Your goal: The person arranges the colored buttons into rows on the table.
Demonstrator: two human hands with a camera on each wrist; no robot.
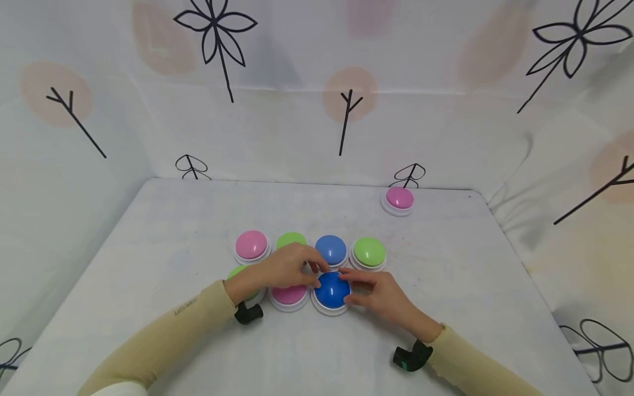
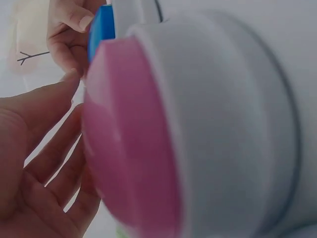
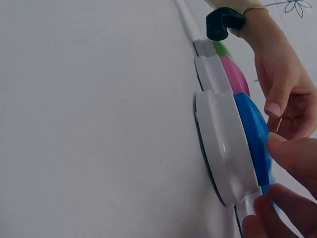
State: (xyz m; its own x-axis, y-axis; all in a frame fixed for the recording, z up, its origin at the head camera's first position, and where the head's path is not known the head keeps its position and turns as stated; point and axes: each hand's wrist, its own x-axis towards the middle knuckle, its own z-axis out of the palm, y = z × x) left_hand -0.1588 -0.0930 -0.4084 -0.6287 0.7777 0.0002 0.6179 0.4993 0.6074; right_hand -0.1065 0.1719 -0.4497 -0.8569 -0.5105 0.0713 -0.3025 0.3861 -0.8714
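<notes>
A dark blue push button (image 1: 332,291) with a white round base sits at the right end of the nearer row. My right hand (image 1: 383,294) holds it from the right, thumb on the dome's side and fingertips at its far edge. On the other side, my left hand (image 1: 292,264) hovers with relaxed fingers, thumb and fingertips close to the blue dome. Beneath that hand is a pink button (image 1: 289,296), large in the left wrist view. A green button (image 1: 236,270) beside it is mostly covered by my left wrist.
Behind stands a second row: a pink button (image 1: 251,245), a partly covered green button (image 1: 291,238), a lighter blue button (image 1: 331,250) and a green button (image 1: 369,252). Another pink button (image 1: 399,198) sits apart near the far edge of the white table (image 1: 198,214). Printed cloth walls surround it.
</notes>
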